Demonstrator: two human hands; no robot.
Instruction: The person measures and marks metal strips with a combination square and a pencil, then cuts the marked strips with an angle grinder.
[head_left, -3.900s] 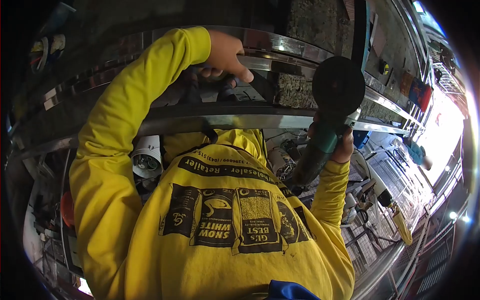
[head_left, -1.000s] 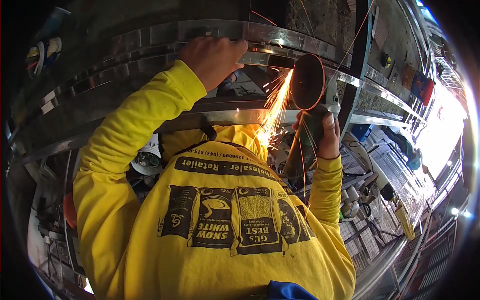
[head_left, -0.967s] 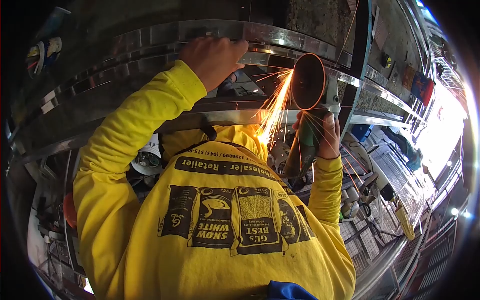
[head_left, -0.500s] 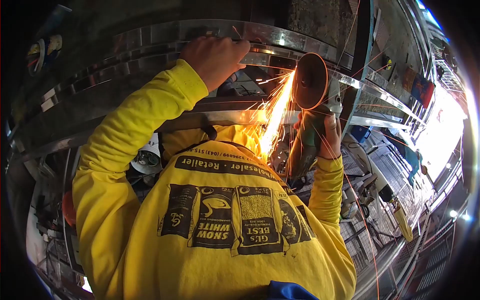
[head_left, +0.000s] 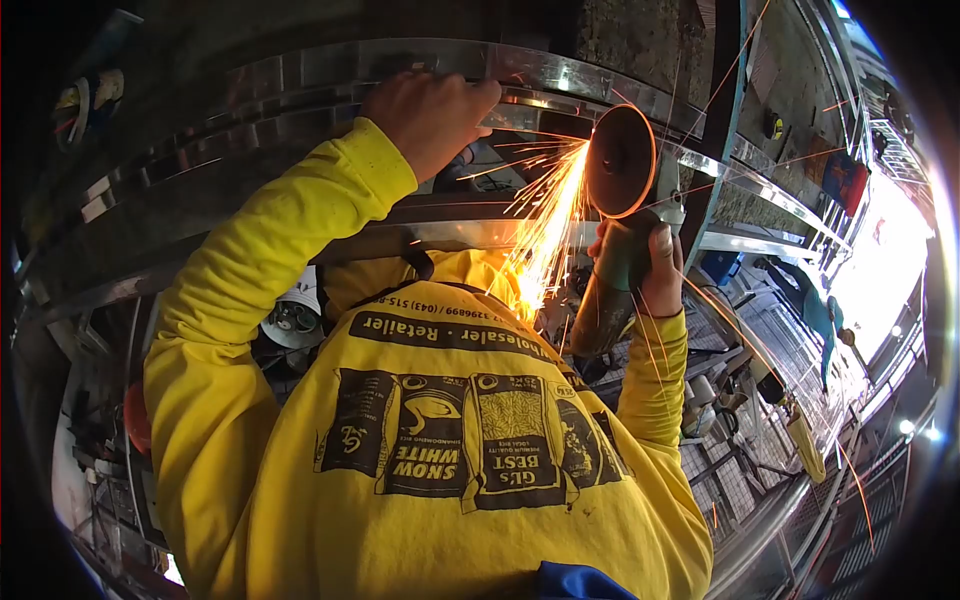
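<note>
My right hand (head_left: pixel 660 272) is wrapped round the body of an angle grinder (head_left: pixel 610 285), which points up and away from me. Its thin round disc (head_left: pixel 621 160) stands on edge against a shiny metal bar (head_left: pixel 545 103) running across in front of me. A bright stream of sparks (head_left: pixel 560 215) pours from the contact point down toward my yellow shirt. Left of the disc, my left hand (head_left: pixel 430 120) is closed over the same bar, its fingertips partly hidden behind it. Both hands are bare.
A second metal rail (head_left: pixel 440 236) crosses nearer my body, and a dark upright beam (head_left: pixel 722 120) stands right of the disc. A white bucket (head_left: pixel 294 312) is at lower left. At right are a person in teal clothing (head_left: pixel 822 325) and a tape measure (head_left: pixel 774 126).
The grinder's body has tilted slightly, with its lower end a little further right. The disc stays on the bar, and the sparks have changed shape. My left hand has not moved.
</note>
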